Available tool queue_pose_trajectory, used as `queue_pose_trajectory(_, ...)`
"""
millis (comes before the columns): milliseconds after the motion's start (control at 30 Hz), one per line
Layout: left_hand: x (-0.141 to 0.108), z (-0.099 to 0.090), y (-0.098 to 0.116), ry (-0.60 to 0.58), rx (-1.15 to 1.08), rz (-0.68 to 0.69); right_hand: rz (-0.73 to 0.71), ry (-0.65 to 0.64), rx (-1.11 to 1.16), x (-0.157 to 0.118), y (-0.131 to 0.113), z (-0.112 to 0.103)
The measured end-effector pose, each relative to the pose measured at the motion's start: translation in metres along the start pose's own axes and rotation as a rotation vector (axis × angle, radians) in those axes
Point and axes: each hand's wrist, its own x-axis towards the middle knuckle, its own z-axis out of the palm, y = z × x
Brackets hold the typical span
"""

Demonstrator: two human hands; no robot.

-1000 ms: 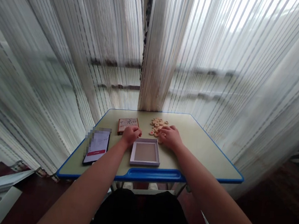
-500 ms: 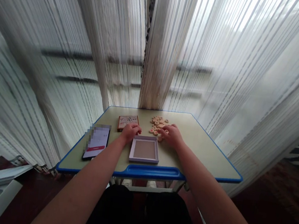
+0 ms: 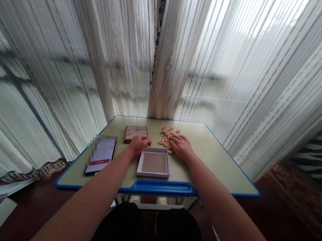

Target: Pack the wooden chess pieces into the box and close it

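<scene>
Just below frame centre, the right hand (image 3: 182,147) covers some round pieces (image 3: 166,133), grip hidden; left hand (image 3: 139,144) curls by the pale tray (image 3: 153,174), can't tell if closed.

One head cam, wide, looking forward and down from above the lap (image 3: 126,228). Table (image 3: 222,161) near, between centre and 6 o'clock; curtains (image 3: 124,36) beyond, 10 to 2.

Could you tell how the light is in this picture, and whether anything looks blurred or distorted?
Head view: daylight through the curtain washes out at upper right, the floor is dark; head view: curtain folds look stretched toward the edges; head view: markings on the round pieces are too soft to read, blocky pixels cover part of the tablet.
</scene>
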Motion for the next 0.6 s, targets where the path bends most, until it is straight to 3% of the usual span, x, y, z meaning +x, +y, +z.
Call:
queue_pose_trajectory(233,0.0004,-0.0001,0.0011,-0.008,0.032,0.006,0.102,0.08,-0.009,0.0013,0.0027,-0.0016)
queue_pose_trajectory(467,0.0008,-0.0007,-0.0003,-0.017,0.026,0.002,0.21,0.035,0.005,0.0013,0.0046,-0.0013)
queue_pose_trajectory(600,0.0017,-0.0005,-0.0008,-0.024,0.023,-0.001,0.198,0.001,-0.026,0.0018,0.0054,0.0001)
